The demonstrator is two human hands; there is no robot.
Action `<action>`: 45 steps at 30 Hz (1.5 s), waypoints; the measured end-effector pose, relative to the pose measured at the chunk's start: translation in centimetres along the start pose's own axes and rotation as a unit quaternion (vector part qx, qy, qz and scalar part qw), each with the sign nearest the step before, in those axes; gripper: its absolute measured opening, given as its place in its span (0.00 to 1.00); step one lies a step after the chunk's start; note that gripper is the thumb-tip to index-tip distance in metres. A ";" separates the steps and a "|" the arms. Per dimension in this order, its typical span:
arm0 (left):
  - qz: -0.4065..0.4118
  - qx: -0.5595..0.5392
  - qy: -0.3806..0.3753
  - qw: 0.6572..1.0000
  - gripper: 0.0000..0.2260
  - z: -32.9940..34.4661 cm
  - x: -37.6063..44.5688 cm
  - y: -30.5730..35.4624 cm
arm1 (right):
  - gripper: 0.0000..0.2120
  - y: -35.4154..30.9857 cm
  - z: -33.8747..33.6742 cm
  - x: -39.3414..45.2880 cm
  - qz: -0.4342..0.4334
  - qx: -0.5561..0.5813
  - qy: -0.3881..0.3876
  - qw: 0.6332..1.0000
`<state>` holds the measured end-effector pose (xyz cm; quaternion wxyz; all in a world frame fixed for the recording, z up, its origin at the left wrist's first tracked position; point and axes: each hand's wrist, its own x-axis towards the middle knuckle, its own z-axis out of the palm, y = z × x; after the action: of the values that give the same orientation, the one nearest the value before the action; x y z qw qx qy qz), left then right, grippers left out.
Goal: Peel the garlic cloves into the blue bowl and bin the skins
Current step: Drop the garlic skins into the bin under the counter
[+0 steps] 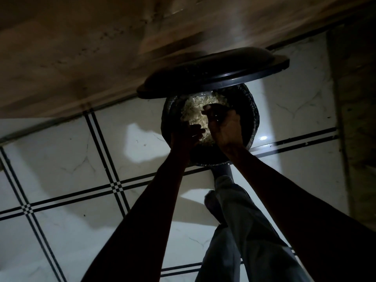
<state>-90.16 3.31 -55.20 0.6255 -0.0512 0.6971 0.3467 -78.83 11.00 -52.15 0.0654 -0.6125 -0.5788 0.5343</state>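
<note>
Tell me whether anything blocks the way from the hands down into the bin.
Nothing visible does. The lid is swung up at the far side, so the bin mouth is open. Both the left hand and the right hand are already over it, directly above the skins piled inside.

I count one black bin, one raised lid, one pale heap of skins inside, pieces too many and blurred to count. Two hands: left hand, right hand. One trouser leg, one foot.
</note>
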 end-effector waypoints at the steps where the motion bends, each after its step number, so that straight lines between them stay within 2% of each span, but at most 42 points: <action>1: -0.012 -0.055 -0.008 0.998 0.18 0.4 -0.7 0.5 | 0.14 -1.4 -0.1 -0.6 -0.011 -0.003 -0.043 0.999; 3: -0.012 -0.150 0.003 0.989 0.20 1.3 -1.1 1.2 | 0.18 -0.5 0.3 -1.0 0.022 -0.068 -0.153 0.986; 4: -0.009 -0.180 0.007 0.984 0.19 1.3 -0.9 1.2 | 0.21 0.0 0.4 -0.9 0.040 -0.088 -0.184 0.978; 6: 0.013 -0.204 0.008 0.979 0.16 1.4 -1.7 2.0 | 0.24 0.3 0.2 -0.5 0.061 -0.105 -0.169 0.978; 8: 0.006 -0.202 0.015 0.979 0.22 1.2 -2.6 2.9 | 0.25 -0.3 0.2 -0.6 0.003 -0.096 -0.113 0.989; 9: -0.001 -0.209 0.011 0.978 0.24 1.3 -2.8 3.4 | 0.26 -0.9 0.0 -0.9 -0.038 -0.079 -0.124 0.988; 10: -0.005 -0.208 0.009 0.978 0.24 1.6 -2.6 3.6 | 0.26 -0.6 0.4 -1.0 -0.064 -0.067 -0.166 0.982; 12: -0.014 -0.174 0.011 0.985 0.22 2.1 -2.6 3.9 | 0.25 0.0 0.7 -0.8 -0.032 -0.093 -0.234 0.967; 14: -0.008 -0.160 0.022 0.987 0.18 1.8 -2.4 3.5 | 0.25 0.4 0.8 -0.1 0.019 -0.119 -0.161 0.979; 15: 0.006 -0.169 0.018 0.985 0.16 1.5 -2.9 3.3 | 0.26 0.1 0.7 -0.3 0.003 -0.100 -0.121 0.988; 16: 0.013 -0.183 0.007 0.983 0.15 1.1 -2.9 2.9 | 0.26 -0.2 0.6 -0.4 -0.037 -0.077 -0.112 0.990; 17: 0.014 -0.190 0.001 0.982 0.15 0.9 -2.9 2.7 | 0.26 -0.3 0.6 -0.5 -0.072 -0.059 -0.139 0.986; 19: 0.001 -0.136 0.009 0.991 0.13 0.6 -2.4 2.0 | 0.25 0.1 0.6 -1.1 -0.066 -0.063 -0.213 0.973; 20: -0.001 -0.112 -0.005 0.994 0.13 0.7 -2.5 2.1 | 0.25 0.7 0.5 -0.9 -0.037 -0.082 -0.197 0.976; 21: 0.015 -0.085 -0.024 0.996 0.13 0.8 -2.5 2.0 | 0.25 0.9 -0.1 -0.8 -0.005 -0.095 -0.144 0.985; 23: 0.016 -0.068 -0.022 0.997 0.16 0.9 -3.2 2.6 | 0.25 0.8 -1.4 -0.9 0.022 -0.062 -0.067 0.996; 27: 0.027 0.039 0.034 0.998 0.16 2.5 -6.2 4.0 | 0.24 -0.7 -4.6 -2.8 0.016 0.018 -0.047 0.999; 29: 0.021 0.115 0.040 0.992 0.15 4.1 -9.1 4.8 | 0.23 -1.4 -7.2 -4.8 0.021 0.015 -0.016 1.000; 31: 0.057 0.167 0.039 0.984 0.07 5.9 -12.8 5.4 | 0.22 -2.3 -10.3 -7.5 0.014 -0.010 -0.003 1.000; 34: 0.191 0.291 0.013 0.937 0.03 9.0 -19.9 6.9 | 0.18 -3.4 -15.5 -12.7 0.004 -0.022 0.022 1.000; 38: 0.353 0.434 -0.022 0.829 0.10 13.5 -29.7 7.6 | 0.21 -4.7 -24.7 -23.0 -0.017 -0.040 0.108 0.993; 42: 0.454 0.478 -0.111 0.743 0.11 19.5 -41.0 6.9 | 0.22 -4.9 -33.6 -36.0 -0.015 -0.076 0.180 0.981; 45: 0.519 0.512 -0.175 0.662 0.09 25.8 -47.8 6.1 | 0.22 -3.4 -40.1 -44.7 0.010 -0.075 0.276 0.958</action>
<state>-61.54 4.74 -8.64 0.3821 0.7090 0.5556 0.2066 -40.95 -1.18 -7.06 0.1717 -0.7451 -0.5703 0.3001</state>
